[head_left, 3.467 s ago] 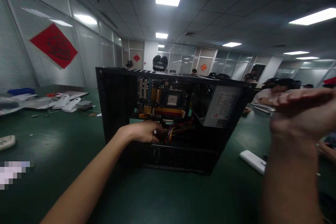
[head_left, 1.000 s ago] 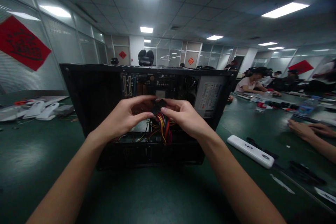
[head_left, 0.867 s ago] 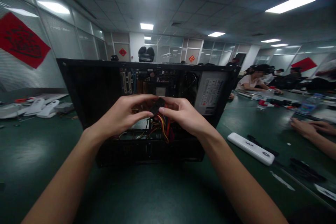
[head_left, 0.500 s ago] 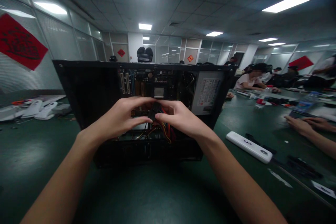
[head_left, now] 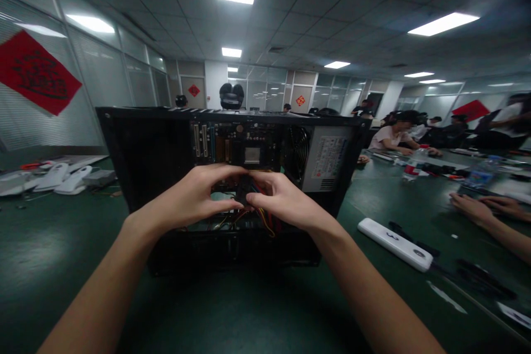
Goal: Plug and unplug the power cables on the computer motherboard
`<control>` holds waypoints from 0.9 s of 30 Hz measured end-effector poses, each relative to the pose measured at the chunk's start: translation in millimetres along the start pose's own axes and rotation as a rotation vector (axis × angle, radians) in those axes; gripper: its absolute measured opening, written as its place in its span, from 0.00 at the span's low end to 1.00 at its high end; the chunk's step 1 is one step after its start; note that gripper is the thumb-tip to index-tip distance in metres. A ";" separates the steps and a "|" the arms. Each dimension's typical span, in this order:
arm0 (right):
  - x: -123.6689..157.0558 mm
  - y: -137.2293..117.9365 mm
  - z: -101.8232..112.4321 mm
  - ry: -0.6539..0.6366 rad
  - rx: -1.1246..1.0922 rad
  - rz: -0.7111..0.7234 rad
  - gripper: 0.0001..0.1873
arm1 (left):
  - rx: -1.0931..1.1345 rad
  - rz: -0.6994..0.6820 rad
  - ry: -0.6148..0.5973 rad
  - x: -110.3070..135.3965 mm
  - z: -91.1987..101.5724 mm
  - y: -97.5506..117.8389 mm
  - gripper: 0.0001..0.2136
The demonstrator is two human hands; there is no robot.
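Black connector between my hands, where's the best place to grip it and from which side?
Probably grip the black connector by the sides of its block-like body, coming from the near, open side of the computer case. The coloured wires curve loosely below, so they'd likely give poorer control.

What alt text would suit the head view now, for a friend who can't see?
A right hand holds a dark connector with coloured wires, the left hand curled close to it, at the open side of a black computer case on a green table.
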State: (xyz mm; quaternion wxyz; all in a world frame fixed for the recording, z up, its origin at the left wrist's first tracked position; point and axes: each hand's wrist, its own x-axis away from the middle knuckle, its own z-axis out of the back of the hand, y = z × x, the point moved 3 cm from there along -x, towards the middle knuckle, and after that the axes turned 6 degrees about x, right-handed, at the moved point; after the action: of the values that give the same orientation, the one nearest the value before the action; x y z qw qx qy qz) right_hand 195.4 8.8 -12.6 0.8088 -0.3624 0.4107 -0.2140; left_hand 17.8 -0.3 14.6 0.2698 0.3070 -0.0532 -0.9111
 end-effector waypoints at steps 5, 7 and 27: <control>-1.2 0.5 -1.2 -0.014 0.001 0.023 0.28 | -0.001 0.013 -0.017 -1.2 -1.5 3.0 0.25; -1.4 -0.7 -2.3 -0.015 -0.005 0.038 0.29 | -0.007 0.019 -0.020 -1.1 -1.5 4.8 0.25; -2.1 12.5 -5.5 0.037 0.021 0.039 0.29 | -0.012 0.004 -0.032 -0.9 -6.0 0.8 0.27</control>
State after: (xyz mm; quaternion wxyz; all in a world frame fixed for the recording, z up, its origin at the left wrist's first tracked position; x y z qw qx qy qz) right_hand 190.4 16.0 -23.3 0.8089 -0.3419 0.4302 -0.2093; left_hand 22.2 -0.1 10.5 0.2726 0.2908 -0.0524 -0.9156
